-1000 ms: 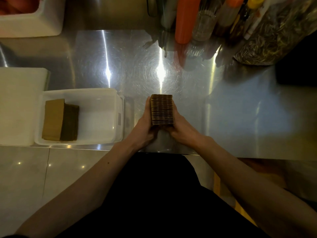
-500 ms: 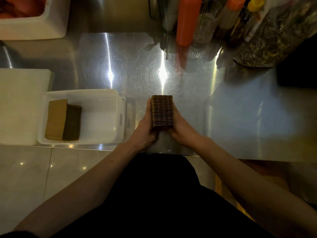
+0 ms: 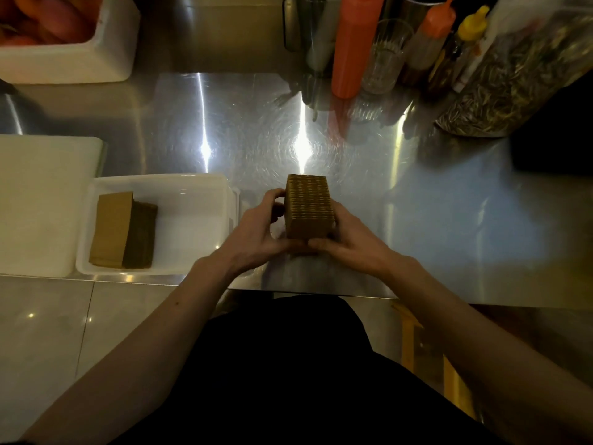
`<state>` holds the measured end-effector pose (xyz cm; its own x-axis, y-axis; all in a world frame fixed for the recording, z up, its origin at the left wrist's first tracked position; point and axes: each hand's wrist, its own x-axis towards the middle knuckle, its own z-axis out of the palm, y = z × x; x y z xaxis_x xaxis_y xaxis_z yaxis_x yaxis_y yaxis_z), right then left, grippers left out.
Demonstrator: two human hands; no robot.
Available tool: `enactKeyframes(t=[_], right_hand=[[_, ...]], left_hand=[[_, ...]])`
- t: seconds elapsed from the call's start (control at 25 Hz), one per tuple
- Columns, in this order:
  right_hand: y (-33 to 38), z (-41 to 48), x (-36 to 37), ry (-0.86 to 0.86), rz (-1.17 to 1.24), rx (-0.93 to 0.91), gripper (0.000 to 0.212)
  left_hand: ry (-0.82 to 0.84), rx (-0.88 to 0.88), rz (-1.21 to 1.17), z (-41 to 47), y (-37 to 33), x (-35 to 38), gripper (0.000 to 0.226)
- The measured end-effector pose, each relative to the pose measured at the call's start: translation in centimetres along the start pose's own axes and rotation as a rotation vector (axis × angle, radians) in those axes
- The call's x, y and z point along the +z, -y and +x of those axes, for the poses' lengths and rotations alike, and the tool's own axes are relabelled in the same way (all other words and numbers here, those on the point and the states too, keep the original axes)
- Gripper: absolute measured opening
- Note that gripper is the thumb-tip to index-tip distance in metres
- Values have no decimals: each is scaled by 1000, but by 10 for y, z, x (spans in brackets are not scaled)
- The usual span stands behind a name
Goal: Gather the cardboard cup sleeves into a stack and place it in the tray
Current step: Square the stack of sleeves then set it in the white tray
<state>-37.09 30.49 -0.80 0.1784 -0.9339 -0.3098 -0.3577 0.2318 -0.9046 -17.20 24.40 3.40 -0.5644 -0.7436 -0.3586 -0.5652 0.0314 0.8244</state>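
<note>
Stack [image 3: 308, 205] held over table [image 3: 449, 220], just right of tray [image 3: 160, 183]. Left hand [image 3: 256, 232] grips left side, fingers curled. Right hand [image 3: 349, 242] grips right side. Another stack [image 3: 123, 231] lies inside tray.

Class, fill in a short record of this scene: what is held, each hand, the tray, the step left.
held: stack of sleeves, edges up, over the counter
left hand: grips the stack's left side
right hand: grips its right side
tray: left of the hands, holds another pile
step left: put the stack in the tray
</note>
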Motion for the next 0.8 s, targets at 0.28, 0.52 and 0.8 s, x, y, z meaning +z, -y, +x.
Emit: enactKeyframes(t=[0.28, 0.52, 0.8], right_hand=[[49, 4, -6, -8, 232, 93, 46], [89, 26, 28, -61, 337, 173, 55], [134, 55, 97, -26, 245, 268, 74]], left_hand=[[72, -180, -291, -9, -12, -46, 87], [22, -257, -580, -26, 2, -79, 71], [-60, -293, -678, -57, 48, -132, 75]])
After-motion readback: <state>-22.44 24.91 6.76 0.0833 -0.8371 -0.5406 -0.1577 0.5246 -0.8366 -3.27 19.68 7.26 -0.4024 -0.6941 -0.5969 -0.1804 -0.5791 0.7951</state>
